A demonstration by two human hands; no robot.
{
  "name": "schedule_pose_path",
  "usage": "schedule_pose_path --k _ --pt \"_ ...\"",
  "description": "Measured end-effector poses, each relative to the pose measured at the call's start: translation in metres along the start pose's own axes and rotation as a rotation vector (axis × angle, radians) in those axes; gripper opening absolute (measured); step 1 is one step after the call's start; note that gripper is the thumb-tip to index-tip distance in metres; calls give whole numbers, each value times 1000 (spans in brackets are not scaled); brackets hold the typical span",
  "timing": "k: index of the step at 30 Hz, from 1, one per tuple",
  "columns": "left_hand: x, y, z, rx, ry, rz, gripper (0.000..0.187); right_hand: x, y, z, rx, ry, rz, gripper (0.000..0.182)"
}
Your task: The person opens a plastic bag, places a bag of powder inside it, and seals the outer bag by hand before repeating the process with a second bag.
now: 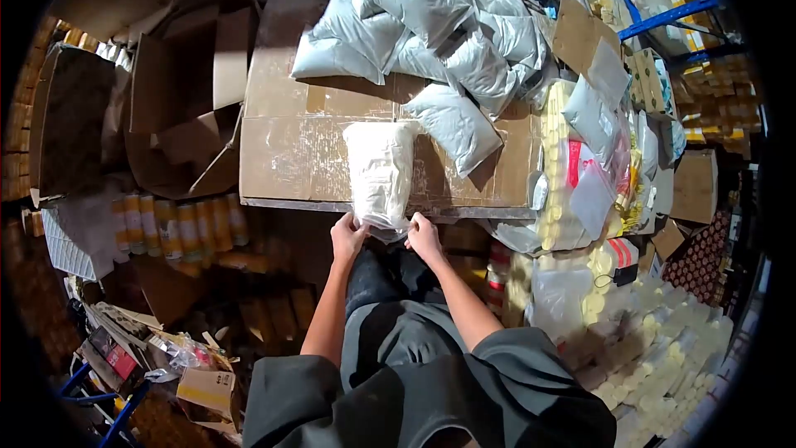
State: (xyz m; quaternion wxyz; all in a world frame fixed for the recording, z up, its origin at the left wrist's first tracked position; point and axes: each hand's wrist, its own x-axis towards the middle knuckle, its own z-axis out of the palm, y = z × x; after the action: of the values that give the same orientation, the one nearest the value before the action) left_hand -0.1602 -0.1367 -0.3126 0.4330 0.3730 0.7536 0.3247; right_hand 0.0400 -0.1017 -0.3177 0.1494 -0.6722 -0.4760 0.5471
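Note:
A clear plastic bag packed with white contents [380,168] lies on the cardboard-covered table [290,158], its near end at the front edge. My left hand [349,237] pinches the left corner of the bag's near end. At the right corner, my right hand [424,239] has its fingers closed on the same plastic. Past the bag, a heap of sealed white pouches [406,25] covers the back of the table. One separate pouch [456,127] lies right of the bag, against the heap.
Open cardboard boxes [186,75] stand at the left, above orange-and-white rolls [178,224]. Stacked pale yellow rolls [557,166] and plastic packs line the table's right side. A blue metal rack [672,15] stands at the back right. Scrap cardboard [207,390] lies at the lower left.

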Motion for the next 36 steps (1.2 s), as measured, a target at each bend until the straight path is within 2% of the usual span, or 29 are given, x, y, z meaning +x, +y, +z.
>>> schedule_pose_path --k 1,2,4,5,6,9,12,13,14,16,17,18,19,20,22,23,25,26,28,29,31,33,36 --pt "-2 -5 4 -91 -10 -58 14 -8 -2 3 -25 32 18 7" --pt "-2 -11 8 -15 6 -30 14 -6 13 11 28 32 72 7" --pt "-1 -31 17 136 29 19 15 -10 26 25 -254 223 -163 13" --pt "-1 -44 22 55 85 171 18 -10 33 30 -205 198 -189 14" --pt "-6 -31 13 182 59 205 19 -14 34 34 -261 210 -218 23" --pt "-4 -46 14 206 75 274 17 -25 32 45 -452 256 -262 36" --pt "0 -56 15 168 62 344 19 -7 68 59 -369 329 -274 23" --pt "2 -65 16 131 28 364 21 0 78 63 -329 351 -231 15" --pt "0 -73 17 171 14 345 19 7 87 67 -309 377 -190 16" --pt "-1 -84 24 91 154 379 13 9 104 67 64 385 -115 26" --pt "-2 -82 22 97 197 335 10 11 86 64 442 505 39 27" --pt "-1 -84 22 54 251 372 11 15 66 60 818 620 194 29" --pt "-6 -88 24 -54 289 223 10 22 77 46 346 583 32 29" --pt "-12 -91 26 -159 325 73 12 25 87 41 207 543 7 29" --pt "-22 -81 34 -64 411 -81 21 29 97 46 270 582 -36 24" --pt "-26 -90 39 73 469 -2 22 27 105 46 167 564 -58 25" --pt "-38 -119 51 11 538 13 13 15 112 43 -42 521 -98 27" --pt "-47 -130 56 13 565 33 13 9 113 41 -166 519 -219 21" --pt "-50 -125 58 49 519 171 28 0 129 44 -289 526 -268 19" --pt "-50 -130 60 96 551 196 30 -7 134 43 -237 476 -280 12" --pt "-49 -134 61 196 607 248 33 -7 134 45 -203 542 -349 10" --pt "-45 -134 63 196 577 294 31 -7 126 42 -255 566 -437 18" --pt "-38 -124 59 264 527 359 28 -10 128 38 -220 520 -438 28"
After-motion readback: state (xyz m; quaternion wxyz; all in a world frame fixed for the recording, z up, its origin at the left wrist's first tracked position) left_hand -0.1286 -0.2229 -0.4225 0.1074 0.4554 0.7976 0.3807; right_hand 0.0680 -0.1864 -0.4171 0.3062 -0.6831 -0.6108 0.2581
